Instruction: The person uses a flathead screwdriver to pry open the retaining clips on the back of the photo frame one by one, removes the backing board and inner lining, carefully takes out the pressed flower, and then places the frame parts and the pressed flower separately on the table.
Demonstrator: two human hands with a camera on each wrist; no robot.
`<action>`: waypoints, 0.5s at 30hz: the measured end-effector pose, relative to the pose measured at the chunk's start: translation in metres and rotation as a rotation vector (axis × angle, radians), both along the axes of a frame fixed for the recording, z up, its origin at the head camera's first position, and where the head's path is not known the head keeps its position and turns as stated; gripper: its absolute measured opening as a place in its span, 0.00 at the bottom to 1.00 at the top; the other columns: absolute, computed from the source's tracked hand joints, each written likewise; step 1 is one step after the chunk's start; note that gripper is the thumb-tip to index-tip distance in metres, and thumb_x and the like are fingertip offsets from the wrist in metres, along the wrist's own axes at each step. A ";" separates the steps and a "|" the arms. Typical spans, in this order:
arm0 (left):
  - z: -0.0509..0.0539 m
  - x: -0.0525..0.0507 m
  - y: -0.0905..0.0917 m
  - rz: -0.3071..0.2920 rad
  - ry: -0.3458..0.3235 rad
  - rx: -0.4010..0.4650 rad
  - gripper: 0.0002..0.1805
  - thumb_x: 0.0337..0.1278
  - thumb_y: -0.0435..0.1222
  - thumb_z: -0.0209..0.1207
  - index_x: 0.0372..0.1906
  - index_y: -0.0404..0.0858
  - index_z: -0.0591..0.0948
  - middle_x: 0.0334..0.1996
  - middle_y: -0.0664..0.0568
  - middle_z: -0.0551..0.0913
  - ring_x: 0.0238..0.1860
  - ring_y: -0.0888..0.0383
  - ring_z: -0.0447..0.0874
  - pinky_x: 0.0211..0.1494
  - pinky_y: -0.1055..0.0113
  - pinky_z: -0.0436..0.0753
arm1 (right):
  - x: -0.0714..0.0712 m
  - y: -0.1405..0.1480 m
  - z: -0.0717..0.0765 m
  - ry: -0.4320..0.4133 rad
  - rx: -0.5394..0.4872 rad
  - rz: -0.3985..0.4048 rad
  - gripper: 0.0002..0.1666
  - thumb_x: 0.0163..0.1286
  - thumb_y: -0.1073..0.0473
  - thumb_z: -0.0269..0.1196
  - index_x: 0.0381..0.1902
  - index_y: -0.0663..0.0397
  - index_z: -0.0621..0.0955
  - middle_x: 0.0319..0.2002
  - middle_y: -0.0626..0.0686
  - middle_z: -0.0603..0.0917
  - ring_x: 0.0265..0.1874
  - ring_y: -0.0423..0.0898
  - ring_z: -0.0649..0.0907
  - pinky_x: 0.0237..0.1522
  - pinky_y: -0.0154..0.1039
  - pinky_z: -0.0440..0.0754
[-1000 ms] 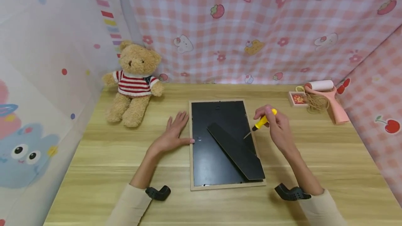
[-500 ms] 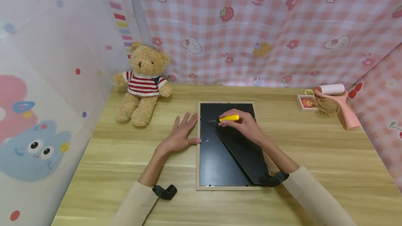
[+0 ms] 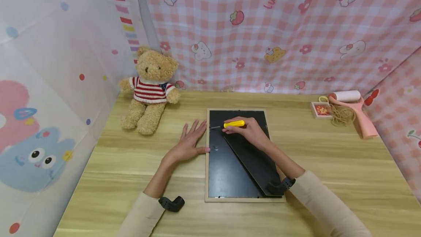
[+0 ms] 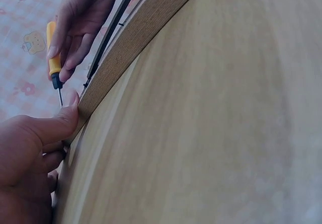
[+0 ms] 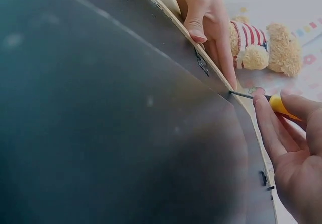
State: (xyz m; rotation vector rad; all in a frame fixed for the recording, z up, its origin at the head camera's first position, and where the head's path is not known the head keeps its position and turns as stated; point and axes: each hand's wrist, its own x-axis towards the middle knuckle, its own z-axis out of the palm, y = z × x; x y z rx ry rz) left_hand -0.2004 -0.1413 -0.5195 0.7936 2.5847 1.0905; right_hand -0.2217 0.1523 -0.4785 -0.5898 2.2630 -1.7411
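Note:
A picture frame [image 3: 207, 178] with a pale wood edge lies face down, its black backing [image 3: 227, 182] uppermost. Across the backing slants a black easel stand [image 3: 253, 164]. My right hand [image 3: 251, 132] pinches a yellow-handled screwdriver [image 3: 234, 123] above the upper part of the frame. The screwdriver's tip meets the left inner edge of the frame, as the right wrist view shows its shaft [image 5: 242, 95] there. Spread flat beside the frame, my left hand [image 3: 187, 143] has its thumb [image 4: 70, 105] touching the left edge.
A teddy bear [image 3: 149, 90] in a striped sweater sits at the back left. At the back right lie a pink lint roller [image 3: 363, 120], a small box [image 3: 321, 110] and a bundle of twine [image 3: 342, 115]. Patterned cloth [image 3: 250, 39] hangs behind the table.
My right hand has carried the screwdriver from the frame's right side across to its left inner edge. The left hand keeps its place beside the frame.

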 end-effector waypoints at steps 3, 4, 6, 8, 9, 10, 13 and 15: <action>-0.001 0.001 0.001 0.001 -0.001 0.006 0.55 0.70 0.46 0.71 0.88 0.30 0.53 0.90 0.39 0.50 0.91 0.38 0.33 0.88 0.38 0.22 | -0.001 -0.002 -0.001 -0.022 -0.024 0.000 0.19 0.81 0.66 0.66 0.64 0.72 0.85 0.55 0.67 0.91 0.50 0.54 0.95 0.58 0.37 0.90; -0.001 0.002 0.001 0.000 -0.001 0.008 0.55 0.70 0.46 0.71 0.88 0.30 0.53 0.90 0.39 0.51 0.91 0.38 0.33 0.88 0.38 0.22 | -0.002 -0.002 -0.001 -0.027 -0.028 -0.003 0.19 0.81 0.66 0.66 0.63 0.71 0.85 0.55 0.67 0.91 0.50 0.54 0.95 0.57 0.37 0.90; -0.001 0.002 0.002 -0.001 -0.004 0.007 0.55 0.69 0.46 0.71 0.88 0.30 0.53 0.90 0.39 0.51 0.91 0.38 0.33 0.88 0.39 0.22 | -0.003 -0.003 0.000 -0.029 -0.029 -0.001 0.18 0.80 0.67 0.66 0.62 0.72 0.86 0.55 0.68 0.91 0.50 0.55 0.95 0.56 0.38 0.91; -0.001 0.002 0.001 0.000 -0.006 0.006 0.55 0.69 0.45 0.71 0.88 0.30 0.53 0.90 0.39 0.50 0.91 0.38 0.33 0.88 0.39 0.22 | -0.005 -0.004 0.001 -0.021 -0.015 0.008 0.17 0.80 0.67 0.66 0.62 0.72 0.86 0.53 0.67 0.92 0.50 0.55 0.95 0.56 0.40 0.91; -0.001 0.002 0.001 0.000 -0.007 0.006 0.55 0.70 0.45 0.71 0.88 0.30 0.53 0.90 0.39 0.50 0.91 0.38 0.33 0.88 0.39 0.22 | -0.007 -0.005 0.003 -0.014 -0.002 0.013 0.17 0.80 0.67 0.66 0.61 0.72 0.86 0.52 0.67 0.92 0.49 0.55 0.95 0.56 0.40 0.92; -0.001 0.002 0.001 0.001 -0.007 0.006 0.54 0.70 0.45 0.71 0.88 0.30 0.53 0.90 0.39 0.50 0.91 0.38 0.33 0.88 0.39 0.22 | -0.009 -0.007 0.004 0.000 0.020 0.016 0.17 0.80 0.67 0.66 0.61 0.71 0.87 0.51 0.66 0.93 0.49 0.54 0.95 0.56 0.41 0.92; -0.001 0.001 0.001 0.004 -0.007 0.006 0.54 0.70 0.45 0.71 0.88 0.30 0.53 0.89 0.39 0.50 0.91 0.38 0.32 0.88 0.39 0.22 | -0.015 -0.013 0.013 0.058 0.099 0.034 0.15 0.80 0.66 0.67 0.59 0.70 0.88 0.47 0.63 0.94 0.46 0.53 0.95 0.54 0.43 0.93; 0.000 0.001 0.000 0.004 -0.008 0.003 0.54 0.71 0.44 0.70 0.88 0.30 0.53 0.89 0.39 0.50 0.91 0.38 0.32 0.88 0.39 0.22 | -0.018 -0.018 0.021 0.114 0.174 0.047 0.14 0.79 0.65 0.68 0.57 0.68 0.89 0.45 0.61 0.95 0.44 0.52 0.95 0.52 0.44 0.93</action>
